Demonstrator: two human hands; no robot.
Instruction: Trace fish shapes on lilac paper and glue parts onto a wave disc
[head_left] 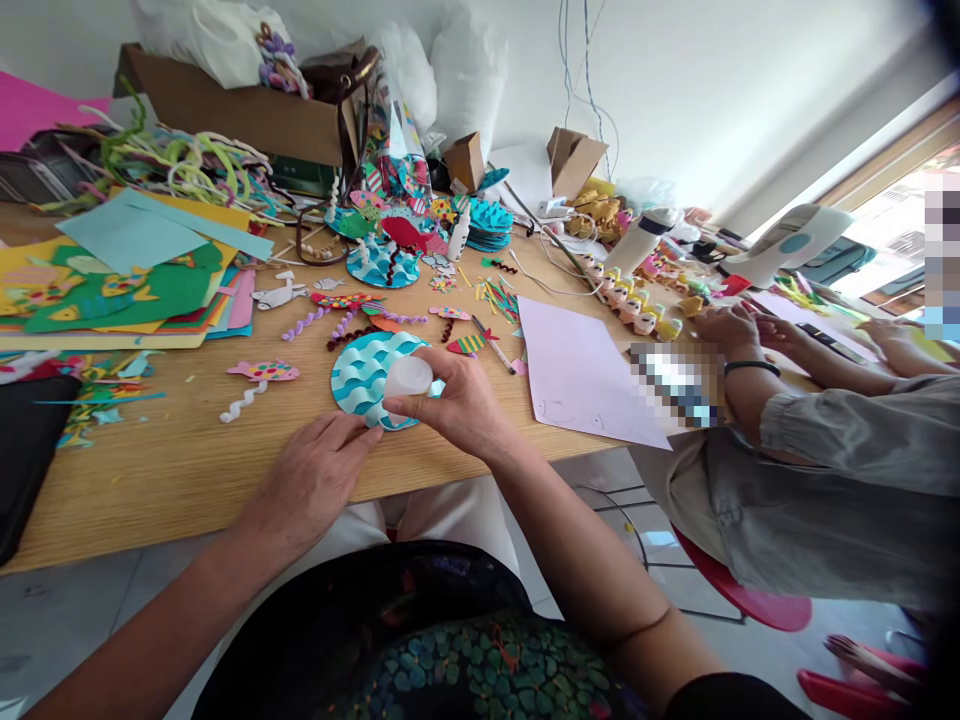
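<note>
A round disc (360,370) with blue and white wave strips lies on the wooden table near its front edge. My right hand (457,400) is closed around a white glue bottle (409,378), tilted over the right part of the disc; its tip is hidden. My left hand (319,470) rests on the table with its fingertips at the disc's lower edge, its fingers pressed together; whether they hold anything is hidden. Just behind the disc lie paper fish with curled pipe cleaners, and a spotted pink fish (274,371) with a white curl lies to the left.
Coloured paper sheets (142,240) and paper scraps (112,390) lie at the left, with a black tablet-like object (30,460) at the edge. A lilac sheet (577,370) lies to the right. Beyond it, a co-worker's hands (727,325) are at the table.
</note>
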